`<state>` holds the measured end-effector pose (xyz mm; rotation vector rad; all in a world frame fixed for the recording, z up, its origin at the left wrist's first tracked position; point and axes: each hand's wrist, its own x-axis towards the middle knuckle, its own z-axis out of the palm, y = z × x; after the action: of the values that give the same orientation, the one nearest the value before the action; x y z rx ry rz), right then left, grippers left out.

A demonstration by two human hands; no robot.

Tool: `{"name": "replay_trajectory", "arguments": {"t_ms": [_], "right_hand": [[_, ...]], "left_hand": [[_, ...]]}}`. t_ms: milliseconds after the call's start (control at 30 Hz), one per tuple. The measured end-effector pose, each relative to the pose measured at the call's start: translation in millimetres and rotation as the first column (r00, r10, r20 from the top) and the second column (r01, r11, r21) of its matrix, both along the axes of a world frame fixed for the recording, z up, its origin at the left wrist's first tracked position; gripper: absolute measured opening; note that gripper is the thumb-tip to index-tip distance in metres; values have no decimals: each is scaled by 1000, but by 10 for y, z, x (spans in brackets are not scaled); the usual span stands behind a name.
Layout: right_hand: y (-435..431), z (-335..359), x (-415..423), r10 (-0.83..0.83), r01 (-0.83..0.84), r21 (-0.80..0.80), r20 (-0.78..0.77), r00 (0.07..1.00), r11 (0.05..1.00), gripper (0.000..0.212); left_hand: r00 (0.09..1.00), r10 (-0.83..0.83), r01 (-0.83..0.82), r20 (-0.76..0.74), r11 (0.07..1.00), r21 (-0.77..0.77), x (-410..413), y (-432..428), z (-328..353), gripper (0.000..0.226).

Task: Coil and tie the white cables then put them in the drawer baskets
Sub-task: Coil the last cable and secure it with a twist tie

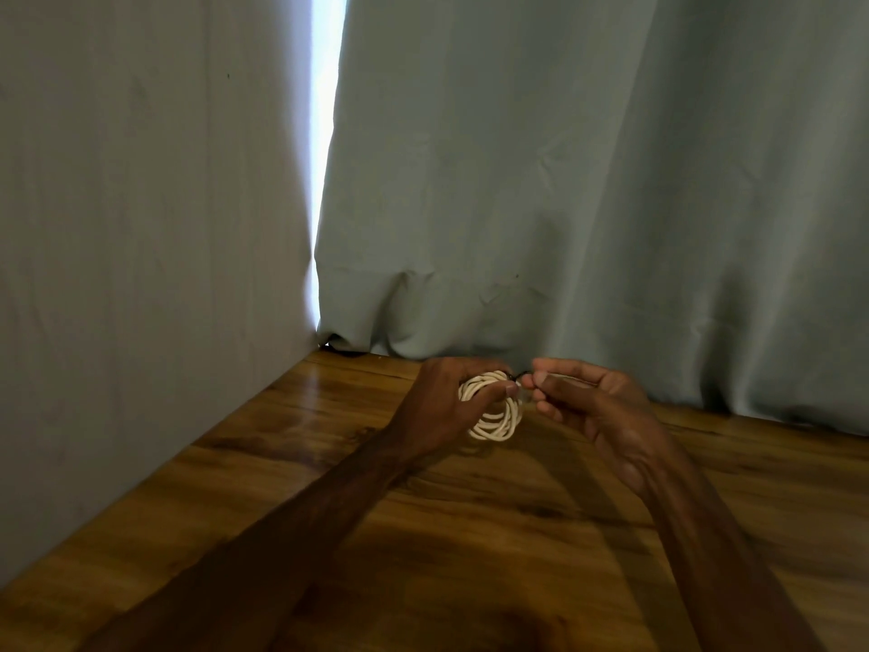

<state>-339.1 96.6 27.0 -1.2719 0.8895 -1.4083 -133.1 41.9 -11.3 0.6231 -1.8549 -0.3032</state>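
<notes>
Table (423,534): glossy brown wood grain with a soft sheen. It spreads under the white cable coil and toward me. I cannot tell whether the coil rests on it or hangs just above.
Left hand (439,409): on the coil's left side, fingers wrapped over the top of the loops and thumb laid across their face, gripping the bundle firmly.
Right hand (595,409): just right of the coil, fingers curled in, thumb and fingertips pinching a small dark tie at the coil's upper right edge.
White cable coil (498,425): cream-white, smooth round cord wound in several loose rings, roughly circular, its flat face turned toward me, so there is no real long axis.
Dark tie (516,376): thin and black, touching the coil's top right. It is too small for me to read how far it is wrapped.
What the move turns on: the tie sits between my two hands. The left only steadies, so I judge the right must do the cinching.
Drawer baskets: none in view.
Curtain (564,181): pale grey-green cloth, softly creased, hanging behind the coil.
Wall (141,181): plain and matt, far left of the coil.
</notes>
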Motion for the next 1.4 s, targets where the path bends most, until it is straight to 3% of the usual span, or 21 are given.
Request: {"name": "replay_trajectory", "arguments": {"t_ms": [233, 367, 567, 800, 1067, 1400], "right_hand": [[34, -2, -20, -20, 21, 21, -25, 999, 1000, 36], [58, 17, -35, -38, 36, -14, -182, 983, 999, 42], [82, 29, -39, -28, 23, -55, -88, 996, 998, 37], [52, 3, -2, -185, 131, -216, -250, 950, 968, 21], [21, -12, 10, -214, 117, -309, -299, 930, 944, 19], [-37, -39, 21, -211, 115, -312, -296, 931, 943, 16]], "left_hand": [[998, -56, 56, -2, 998, 29, -17, 34, 33, 17], [996, -87, 87, 4, 995, 44, -20, 35, 32, 17], [993, -112, 108, 42, 991, 72, -32, 55, 38, 18], [991, -115, 111, 61, 992, 67, -56, 93, 39, 21], [993, -97, 94, 63, 995, 39, -66, 137, 51, 19], [993, -111, 108, 50, 992, 67, -70, 136, 49, 14]]}}
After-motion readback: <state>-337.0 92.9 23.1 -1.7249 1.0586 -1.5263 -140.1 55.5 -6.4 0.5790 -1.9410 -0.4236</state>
